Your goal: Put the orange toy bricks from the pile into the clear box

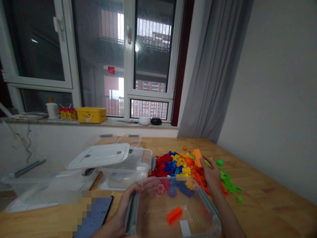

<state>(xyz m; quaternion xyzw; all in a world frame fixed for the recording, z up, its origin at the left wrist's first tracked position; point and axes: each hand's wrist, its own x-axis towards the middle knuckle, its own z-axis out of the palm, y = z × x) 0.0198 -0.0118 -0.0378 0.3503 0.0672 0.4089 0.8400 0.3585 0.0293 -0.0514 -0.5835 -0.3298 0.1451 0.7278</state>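
A clear plastic storage box (151, 228) with grey side handles stands in front of me, with an orange-red toy block (174, 215) lying on its bottom. My left hand (131, 198) grips the box at its left handle and far left corner. Beyond the box's right side, my right hand (210, 172) holds a light orange building block (197, 158) upright in its fingers. That hand is above a heap of plastic toy pieces (178, 163) in red, blue, yellow, orange and green. Part of the heap shows through the box's far wall.
Several clear boxes and a white-edged lid (100, 155) are stacked at the left. A tablet or phone (96, 215) lies at the front left. Green pieces (229, 181) spread to the right. A yellow box (91, 114) sits on the windowsill.
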